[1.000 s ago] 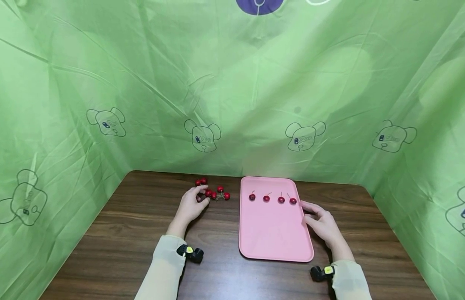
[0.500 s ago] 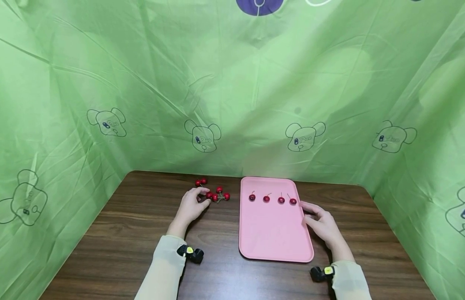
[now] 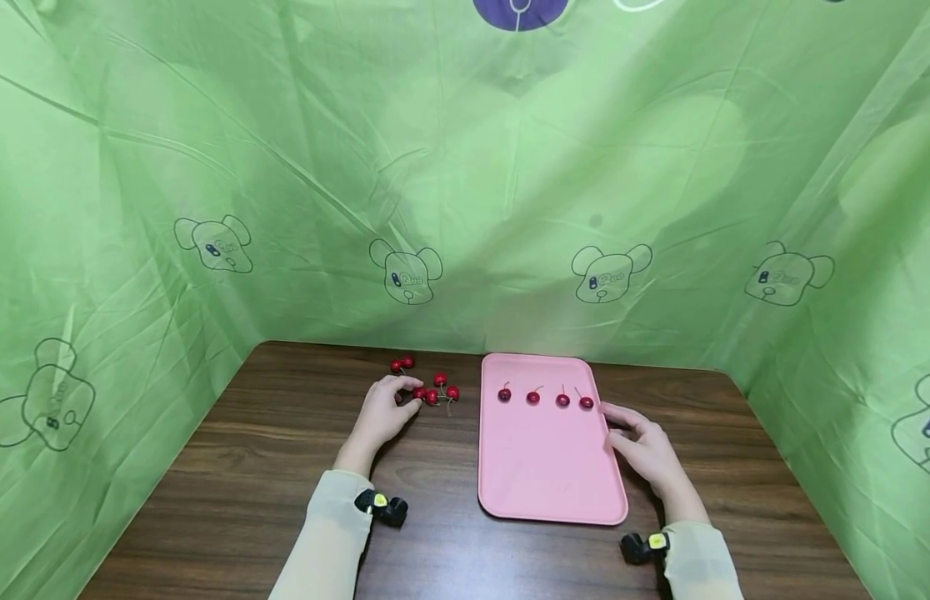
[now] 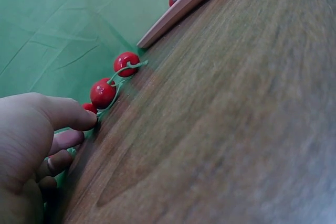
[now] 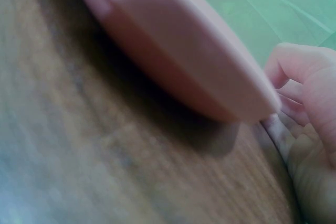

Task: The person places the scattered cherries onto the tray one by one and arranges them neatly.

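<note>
Two narrow pinches: left hand (image 3: 381, 412) on a cherry (image 3: 419, 393), right hand (image 3: 648, 452) on the pink tray (image 3: 551, 458).

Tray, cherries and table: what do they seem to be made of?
Tray: probably plastic, matte; smooth, evenly pink, with a moulded-looking rim.
Cherries: glossy; bright highlights on the red skins suit plastic or real fruit alike.
Table: wood or wood-look laminate, with brown grain and a slight sheen.
</note>
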Available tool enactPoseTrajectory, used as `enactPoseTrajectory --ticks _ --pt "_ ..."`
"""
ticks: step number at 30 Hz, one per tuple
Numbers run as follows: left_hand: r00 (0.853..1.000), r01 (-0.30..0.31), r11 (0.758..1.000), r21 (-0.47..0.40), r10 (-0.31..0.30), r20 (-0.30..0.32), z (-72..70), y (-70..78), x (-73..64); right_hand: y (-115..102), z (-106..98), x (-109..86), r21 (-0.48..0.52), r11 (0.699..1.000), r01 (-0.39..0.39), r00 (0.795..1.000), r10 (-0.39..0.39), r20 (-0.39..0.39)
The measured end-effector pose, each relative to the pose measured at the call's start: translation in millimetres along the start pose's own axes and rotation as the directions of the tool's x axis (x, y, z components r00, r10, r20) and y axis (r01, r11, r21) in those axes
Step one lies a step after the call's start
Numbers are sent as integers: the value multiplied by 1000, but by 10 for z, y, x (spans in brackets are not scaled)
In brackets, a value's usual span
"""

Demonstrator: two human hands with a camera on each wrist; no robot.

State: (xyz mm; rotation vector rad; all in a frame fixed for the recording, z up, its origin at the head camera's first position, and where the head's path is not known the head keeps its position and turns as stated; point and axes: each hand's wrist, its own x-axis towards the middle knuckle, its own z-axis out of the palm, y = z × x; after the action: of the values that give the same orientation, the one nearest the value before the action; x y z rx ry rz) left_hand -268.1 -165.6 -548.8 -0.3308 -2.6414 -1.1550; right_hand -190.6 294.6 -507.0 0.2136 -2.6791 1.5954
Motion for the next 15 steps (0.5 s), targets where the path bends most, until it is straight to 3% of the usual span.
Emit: enactPoseTrajectory --ticks 6,13,15 --pt "1000 -3 1000 10 3 -3 11 -8 5 219 3 68 11 1000 3 1000 -3 -7" --pt "1000 7 1000 21 -7 -2 3 4 -1 32 -3 13 -1 1000 -4 1000 4 4" --pt "1000 8 1000 22 -8 -2 1 5 -4 115 -1 41 6 1000 -8 1000 8 3"
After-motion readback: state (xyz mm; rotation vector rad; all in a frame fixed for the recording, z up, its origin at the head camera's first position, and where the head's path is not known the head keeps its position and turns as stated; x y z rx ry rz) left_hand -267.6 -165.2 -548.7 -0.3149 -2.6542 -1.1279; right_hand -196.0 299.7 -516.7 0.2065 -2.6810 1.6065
